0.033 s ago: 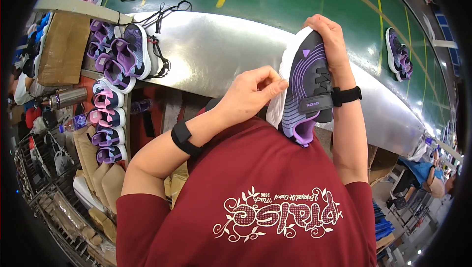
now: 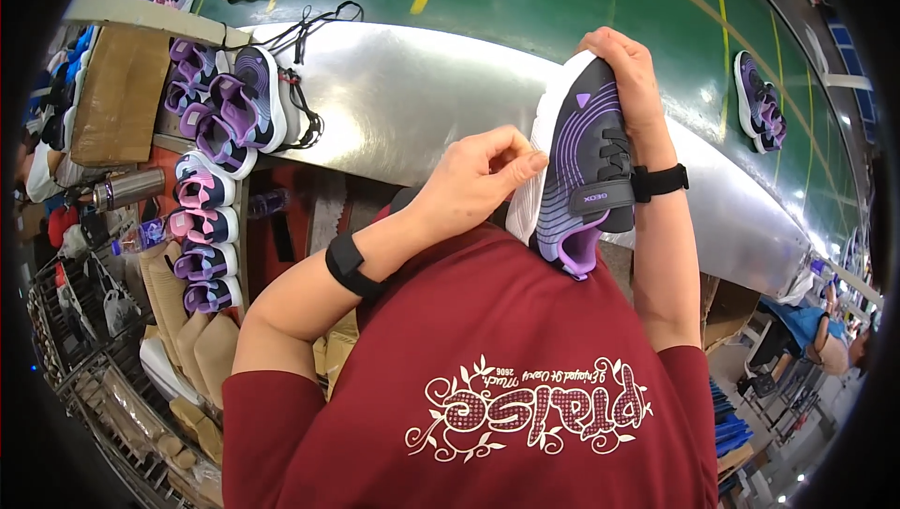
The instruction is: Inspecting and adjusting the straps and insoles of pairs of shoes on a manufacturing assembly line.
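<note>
A dark sneaker [image 2: 589, 148] with purple curved lines, a strap and a white sole is held up in front of my chest, toe upward and purple-lined opening downward. My right hand [image 2: 630, 73] is wrapped round its toe end, with the palm on the far right side. At the left edge of the sole, my left hand [image 2: 473, 181] has its fingers curled and its thumb and forefinger pinched together. Whatever may be between those fingertips is too small to make out. Both wrists wear black bands.
Beyond the metal ledge [image 2: 394, 87] lies a green belt [image 2: 544, 3] carrying several similar shoes, including one sneaker [image 2: 759, 101] at the right. More purple and pink shoes [image 2: 208, 228] line a rack at the left, near a cardboard box [image 2: 117, 92] and a steel flask [image 2: 129, 187]. Black cords [image 2: 307, 31] hang over the ledge.
</note>
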`<control>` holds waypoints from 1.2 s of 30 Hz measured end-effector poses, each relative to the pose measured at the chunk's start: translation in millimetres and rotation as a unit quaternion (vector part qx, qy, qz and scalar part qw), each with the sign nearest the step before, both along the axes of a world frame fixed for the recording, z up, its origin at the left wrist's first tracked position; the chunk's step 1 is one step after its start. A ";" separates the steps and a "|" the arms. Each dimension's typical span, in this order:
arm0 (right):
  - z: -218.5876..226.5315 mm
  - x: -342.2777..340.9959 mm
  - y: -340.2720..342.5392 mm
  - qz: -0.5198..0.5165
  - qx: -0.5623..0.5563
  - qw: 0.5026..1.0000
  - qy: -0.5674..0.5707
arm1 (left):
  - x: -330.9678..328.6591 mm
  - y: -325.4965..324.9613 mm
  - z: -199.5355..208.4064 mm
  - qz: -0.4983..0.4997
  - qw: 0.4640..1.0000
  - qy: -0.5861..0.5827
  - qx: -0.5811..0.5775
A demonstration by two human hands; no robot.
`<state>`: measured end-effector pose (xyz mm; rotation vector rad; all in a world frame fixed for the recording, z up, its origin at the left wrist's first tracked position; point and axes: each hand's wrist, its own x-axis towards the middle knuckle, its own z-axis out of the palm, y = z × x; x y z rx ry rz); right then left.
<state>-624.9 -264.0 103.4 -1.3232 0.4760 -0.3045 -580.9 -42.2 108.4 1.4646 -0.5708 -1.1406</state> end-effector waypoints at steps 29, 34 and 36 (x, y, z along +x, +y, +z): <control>37.2 26.0 29.2 -0.062 -0.440 0.860 0.252 | 23.3 -26.3 52.0 -0.034 0.844 -0.532 -0.064; 37.5 26.0 31.8 -0.067 -0.438 0.861 0.250 | 32.9 -36.6 45.9 -0.075 0.882 -0.464 -0.032; 37.1 24.9 30.9 -0.072 -0.435 0.860 0.255 | 21.1 -34.4 49.3 -0.041 0.831 -0.552 -0.051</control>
